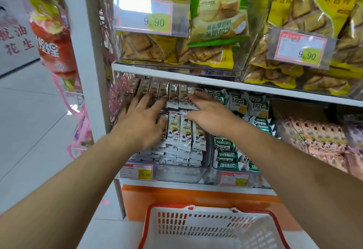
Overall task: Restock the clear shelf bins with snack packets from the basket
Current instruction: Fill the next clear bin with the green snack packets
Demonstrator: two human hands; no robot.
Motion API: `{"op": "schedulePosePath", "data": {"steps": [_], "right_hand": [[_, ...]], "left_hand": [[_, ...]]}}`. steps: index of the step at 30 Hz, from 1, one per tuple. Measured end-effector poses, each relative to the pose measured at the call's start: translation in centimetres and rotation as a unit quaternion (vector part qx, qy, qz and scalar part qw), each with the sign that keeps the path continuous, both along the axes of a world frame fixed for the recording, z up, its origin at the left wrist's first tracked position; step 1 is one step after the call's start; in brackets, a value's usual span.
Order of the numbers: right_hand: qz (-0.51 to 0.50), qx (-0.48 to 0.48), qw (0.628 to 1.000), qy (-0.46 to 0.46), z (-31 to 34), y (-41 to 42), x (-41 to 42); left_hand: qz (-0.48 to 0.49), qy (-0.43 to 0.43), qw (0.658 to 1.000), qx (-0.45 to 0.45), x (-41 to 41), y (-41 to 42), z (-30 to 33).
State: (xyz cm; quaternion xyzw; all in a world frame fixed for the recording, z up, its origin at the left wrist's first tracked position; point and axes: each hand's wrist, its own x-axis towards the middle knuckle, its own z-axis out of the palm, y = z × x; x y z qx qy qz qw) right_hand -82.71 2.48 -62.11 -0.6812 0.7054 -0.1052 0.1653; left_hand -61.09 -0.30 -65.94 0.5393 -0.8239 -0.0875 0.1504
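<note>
A clear shelf bin [176,172] on the lower shelf holds several rows of slim white snack packets [179,133] with a cartoon child on them. My left hand [142,120] lies flat on the left packets with its fingers straight and spread. My right hand [208,115] reaches in from the right, its fingers straight and touching the back row of upright packets [172,94]. Neither hand grips a packet. Below me stands the white basket [208,229] with a red rim; no packets show in the part I see.
A neighbouring clear bin holds green and white packets [227,156], and pink packets [322,136] fill one further right. The shelf above [216,82] carries yellow and green biscuit bags [218,13] with price tags. A white upright post [88,52] stands at left, snack bags hanging beside it.
</note>
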Motion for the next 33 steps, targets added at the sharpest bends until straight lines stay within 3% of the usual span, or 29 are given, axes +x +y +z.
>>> {"op": "schedulePosePath", "data": {"steps": [21, 33], "right_hand": [[-0.029, -0.069, 0.995, -0.059, -0.1, 0.3, -1.0], [-0.048, -0.057, 0.997, -0.004, -0.9, 0.5, -0.7]], "left_hand": [[0.014, 0.02, 0.999, -0.038, -1.2, 1.0, 1.0], [0.016, 0.025, 0.999, -0.031, -1.3, 1.2, 1.1]]}}
